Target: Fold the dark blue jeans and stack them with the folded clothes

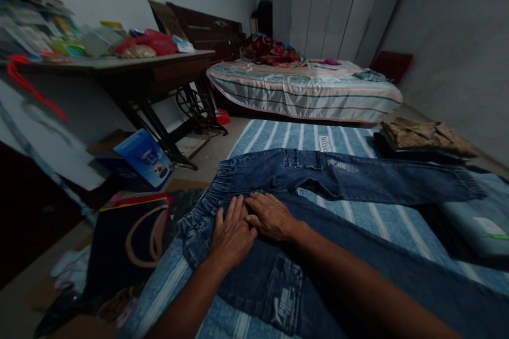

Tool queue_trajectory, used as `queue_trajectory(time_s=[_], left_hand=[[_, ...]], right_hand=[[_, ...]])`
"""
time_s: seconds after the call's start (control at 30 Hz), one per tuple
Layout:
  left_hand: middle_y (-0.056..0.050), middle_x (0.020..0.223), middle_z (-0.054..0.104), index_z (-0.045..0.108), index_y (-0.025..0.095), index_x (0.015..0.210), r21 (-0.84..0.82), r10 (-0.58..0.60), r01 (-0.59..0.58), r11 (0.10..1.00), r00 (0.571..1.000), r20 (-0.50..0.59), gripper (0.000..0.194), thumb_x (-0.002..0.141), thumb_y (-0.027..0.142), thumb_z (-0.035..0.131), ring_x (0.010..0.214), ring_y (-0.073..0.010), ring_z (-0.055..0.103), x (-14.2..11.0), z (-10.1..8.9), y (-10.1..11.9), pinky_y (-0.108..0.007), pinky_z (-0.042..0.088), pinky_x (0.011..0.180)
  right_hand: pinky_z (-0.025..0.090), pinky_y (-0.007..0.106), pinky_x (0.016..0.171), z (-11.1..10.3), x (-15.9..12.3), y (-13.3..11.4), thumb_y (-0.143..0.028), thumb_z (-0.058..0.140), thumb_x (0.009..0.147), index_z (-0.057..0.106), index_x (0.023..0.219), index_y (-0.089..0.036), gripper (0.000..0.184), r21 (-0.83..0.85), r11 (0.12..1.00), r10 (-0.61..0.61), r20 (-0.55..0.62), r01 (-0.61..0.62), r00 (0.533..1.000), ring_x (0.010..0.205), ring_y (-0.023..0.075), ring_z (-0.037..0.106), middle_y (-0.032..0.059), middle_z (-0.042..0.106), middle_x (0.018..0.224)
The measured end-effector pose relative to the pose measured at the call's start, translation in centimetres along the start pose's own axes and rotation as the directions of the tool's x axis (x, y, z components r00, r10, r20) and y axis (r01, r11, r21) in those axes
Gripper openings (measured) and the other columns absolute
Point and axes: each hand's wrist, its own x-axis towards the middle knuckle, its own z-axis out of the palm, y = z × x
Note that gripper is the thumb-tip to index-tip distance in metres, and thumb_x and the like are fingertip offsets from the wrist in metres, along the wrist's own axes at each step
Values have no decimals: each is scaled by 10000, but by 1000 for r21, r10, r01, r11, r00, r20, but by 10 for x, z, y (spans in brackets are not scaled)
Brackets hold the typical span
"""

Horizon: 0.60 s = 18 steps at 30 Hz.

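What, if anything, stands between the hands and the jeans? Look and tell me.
Nothing visible: the left hand and right hand both rest directly on the jeans, which lie spread over the striped cover.

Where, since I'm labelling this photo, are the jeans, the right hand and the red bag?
Jeans point(274, 177): head view, on the far hip.
Right hand point(274, 216): head view, on the back of the hand.
Red bag point(159, 41): head view, on its crumpled middle.

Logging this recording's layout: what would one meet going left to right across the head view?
Bright red hanging cord, blue rectangular printed package, left hand, right hand, folded brown patterned fabric.
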Motion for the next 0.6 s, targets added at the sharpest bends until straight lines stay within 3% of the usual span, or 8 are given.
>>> queue_trajectory(time_s=[0.1, 0.3, 0.47, 0.6], left_hand=[[-133, 1514, 271, 360, 84, 1415, 17, -4, 4, 1000, 999, 40, 573, 873, 270, 370, 1417, -265, 188, 0, -3, 1, -495, 185, 1122], [-149, 1516, 250, 343, 55, 1414, 31, -30, 29, 999, 999, 44, 653, 920, 481, 328, 1416, -276, 188, 2, -4, 3, -508, 192, 1118], [-159, 1505, 279, 345, 68, 1416, 34, -17, 16, 999, 1000, 10, 654, 926, 502, 311, 1412, -277, 202, 4, 2, 1, -516, 200, 1111], [-165, 1496, 303, 357, 75, 1412, 28, -15, 15, 1000, 1000, 1, 662, 924, 519, 304, 1410, -277, 211, 3, -1, 2, -515, 206, 1109]], right_hand=[[276, 472, 1096, -2, -9, 5, -434, 377, 955, 398, 1382, -150, 513, -6, 1000, 28, 1, -28, 1000, 1345, 259, 333, 152, 392, 1444], [229, 485, 1118, -8, -34, 19, -448, 406, 948, 421, 1377, -121, 540, -79, 985, 150, -54, -154, 987, 1379, 283, 263, 170, 344, 1470], [238, 484, 1116, -8, -55, 26, -481, 402, 944, 419, 1382, -164, 541, -93, 988, 113, -67, -119, 991, 1380, 265, 266, 150, 361, 1466], [219, 492, 1121, -13, -67, 38, -468, 419, 939, 439, 1365, -118, 552, -119, 966, 214, -115, -228, 970, 1384, 279, 252, 177, 358, 1461]])
